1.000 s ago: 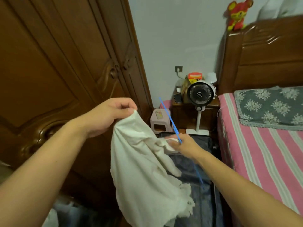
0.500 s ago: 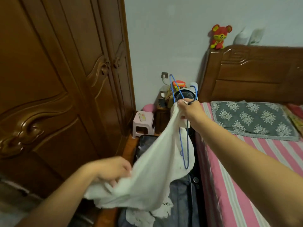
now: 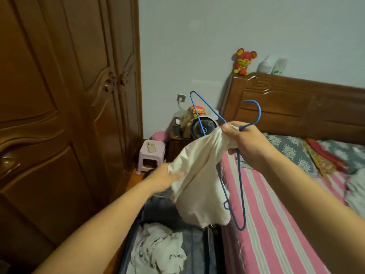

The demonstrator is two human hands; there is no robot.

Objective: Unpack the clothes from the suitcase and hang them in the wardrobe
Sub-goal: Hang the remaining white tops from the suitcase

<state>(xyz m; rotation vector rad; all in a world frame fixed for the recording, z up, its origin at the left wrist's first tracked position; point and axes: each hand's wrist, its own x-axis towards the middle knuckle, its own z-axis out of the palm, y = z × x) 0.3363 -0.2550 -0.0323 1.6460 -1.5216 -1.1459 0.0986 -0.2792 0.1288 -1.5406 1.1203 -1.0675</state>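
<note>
A cream-white garment (image 3: pixel 199 175) hangs in the air between my two hands. My right hand (image 3: pixel 245 143) grips its top together with the neck of a blue wire hanger (image 3: pixel 240 178), which is partly threaded through the cloth. My left hand (image 3: pixel 166 179) holds the garment's lower left edge, with its fingers hidden inside the cloth. Below lies the open dark suitcase (image 3: pixel 197 242) on the floor, with a crumpled white garment (image 3: pixel 158 252) in it. The brown wooden wardrobe (image 3: pixel 59 115) stands on the left with its doors closed.
A bed with a pink striped sheet (image 3: pixel 276 214) runs along the right, close to the suitcase. A pink stool (image 3: pixel 151 155), a fan (image 3: pixel 203 127) and a nightstand stand against the far wall.
My left hand has come up from lower left toward the middle of the garment. My right hand, with hanger and cloth, stays at about the same height; the view has shifted right.
</note>
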